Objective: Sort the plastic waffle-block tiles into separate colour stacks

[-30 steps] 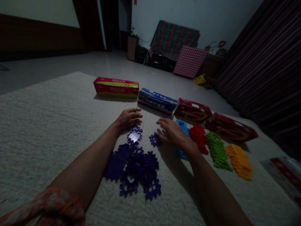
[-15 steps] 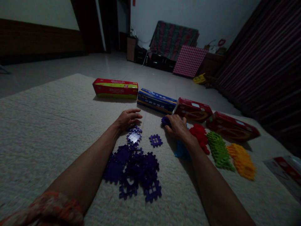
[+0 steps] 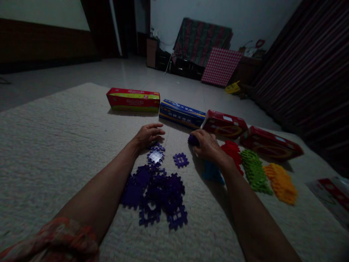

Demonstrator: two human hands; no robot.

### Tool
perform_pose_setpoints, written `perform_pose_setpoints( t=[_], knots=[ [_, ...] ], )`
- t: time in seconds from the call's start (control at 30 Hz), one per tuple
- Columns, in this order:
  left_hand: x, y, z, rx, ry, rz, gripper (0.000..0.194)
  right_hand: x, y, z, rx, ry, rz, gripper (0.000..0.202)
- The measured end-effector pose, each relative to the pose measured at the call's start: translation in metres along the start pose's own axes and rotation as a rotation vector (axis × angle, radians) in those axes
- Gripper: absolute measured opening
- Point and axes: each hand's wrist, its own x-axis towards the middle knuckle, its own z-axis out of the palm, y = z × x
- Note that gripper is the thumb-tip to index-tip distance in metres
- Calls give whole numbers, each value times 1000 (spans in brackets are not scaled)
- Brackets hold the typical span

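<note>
My left hand [image 3: 149, 135] lies on its side at the far end of the loose purple tiles, fingers stretched out and slightly apart. Right beside it is a shiny purple tile [image 3: 155, 156] with notched edges. My right hand [image 3: 207, 144] is closed over a small stack of purple interlocking tiles [image 3: 192, 140], mostly hidden by the fingers. Between the hands, a single purple tile [image 3: 180, 160] with a window cut-out lies flat. Nearer to me spreads a jumbled purple pile [image 3: 160, 194]. Blue tiles [image 3: 211, 173] sit partly under my right wrist.
Red tiles [image 3: 231, 153], green tiles [image 3: 255, 171] and yellow tiles [image 3: 280, 183] stand in rows at right. Behind are a red-and-yellow box [image 3: 133, 100], a blue box [image 3: 182, 114] and two dark red boxes [image 3: 225, 124]. A plastic package [image 3: 331, 196] lies on the pale mat [image 3: 54, 145].
The whole scene sits slightly higher in the view. My right hand has shifted slightly over the purple stack; my left hand and the loose tiles stay in place.
</note>
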Motion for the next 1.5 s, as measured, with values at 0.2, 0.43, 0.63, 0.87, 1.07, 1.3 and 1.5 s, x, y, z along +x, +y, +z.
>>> perform_pose_setpoints(
  t=[0.2, 0.43, 0.63, 0.87, 1.07, 1.3, 1.5],
  knots=[
    [-1, 0, 0, -5, -5, 6, 34, -11, -27, -9, 150, -312, -203, 49],
    [-2, 1, 1, -6, -9, -3, 35, -15, -43, -4, 88, -362, -204, 40],
    [-3, 2, 2, 7, 5, 0, 38, -16, -43, -2, 69, -355, -207, 37],
    [-3, 0, 0, 17, -13, 16, 41, -16, -40, -2, 71, -371, -221, 40],
    [0, -1, -2, 29, -7, 10, 40, -19, -44, -5, 69, -365, -148, 32],
    [0, -2, -1, 6, -7, 10, 39, -16, -38, -11, 51, -263, -124, 41],
    [-1, 0, 0, -3, -1, -1, 36, -1, -8, -7, -17, 115, 42, 51]
  ],
)
